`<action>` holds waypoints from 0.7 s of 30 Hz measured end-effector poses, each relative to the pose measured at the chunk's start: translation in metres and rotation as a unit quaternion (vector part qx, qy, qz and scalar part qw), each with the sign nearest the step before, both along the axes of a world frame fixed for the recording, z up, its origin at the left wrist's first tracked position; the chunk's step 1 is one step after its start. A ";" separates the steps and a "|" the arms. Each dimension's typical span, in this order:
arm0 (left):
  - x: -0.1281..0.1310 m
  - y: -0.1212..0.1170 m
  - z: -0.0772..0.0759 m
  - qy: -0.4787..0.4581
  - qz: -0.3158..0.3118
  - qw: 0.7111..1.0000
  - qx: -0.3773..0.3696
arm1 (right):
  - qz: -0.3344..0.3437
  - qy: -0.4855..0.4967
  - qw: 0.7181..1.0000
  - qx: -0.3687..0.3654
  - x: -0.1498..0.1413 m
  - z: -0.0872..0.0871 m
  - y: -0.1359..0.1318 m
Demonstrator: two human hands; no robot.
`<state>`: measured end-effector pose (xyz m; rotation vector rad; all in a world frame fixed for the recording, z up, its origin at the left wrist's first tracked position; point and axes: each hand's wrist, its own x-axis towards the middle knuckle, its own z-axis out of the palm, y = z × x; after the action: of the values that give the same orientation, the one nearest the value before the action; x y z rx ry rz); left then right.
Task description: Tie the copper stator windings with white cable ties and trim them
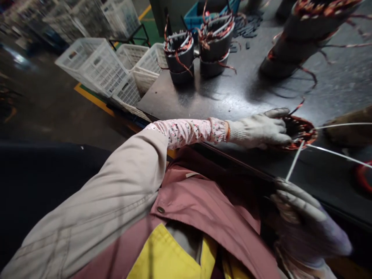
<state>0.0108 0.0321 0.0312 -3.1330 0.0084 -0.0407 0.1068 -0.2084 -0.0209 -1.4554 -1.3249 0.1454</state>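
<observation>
My left hand (258, 128), in a white knit glove, grips the near side of a motor stator (308, 133) with copper windings around its rim. Its fingers reach over the edge of the opening. A white cord (295, 162) runs taut from the windings down to my right hand (299, 201), gloved as well and closed on it, slightly blurred. Two more white strands (343, 124) stretch from the stator toward the right edge of the view. A reddish-black lead (298, 105) sticks up from the stator's far side.
Stacked stators (290, 46) stand at the back right of the dark table (215, 100), with loose leads hanging out. Two more stacks (179, 58) (215, 46) are near its far left corner, before a blue bin (193, 17). White plastic crates (99, 66) stand beyond the left edge. A red ring (363, 178) lies at right.
</observation>
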 end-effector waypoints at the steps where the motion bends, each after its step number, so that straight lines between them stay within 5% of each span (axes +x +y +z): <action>1: 0.001 0.003 -0.002 -0.005 -0.011 1.000 -0.011 | 0.015 0.001 0.999 0.030 -0.008 -0.003 0.004; 9: -0.001 -0.001 -0.001 -0.024 0.022 0.997 -0.072 | 0.037 0.016 0.998 0.048 -0.018 -0.013 -0.007; 21: -0.004 0.000 -0.001 -0.048 0.026 0.998 -0.043 | 0.029 0.027 0.999 0.013 -0.015 -0.018 0.009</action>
<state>0.0070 0.0319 0.0301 -3.2119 -0.0781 -0.1973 0.0913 -0.1998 -0.0393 -1.3830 -1.3201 0.2041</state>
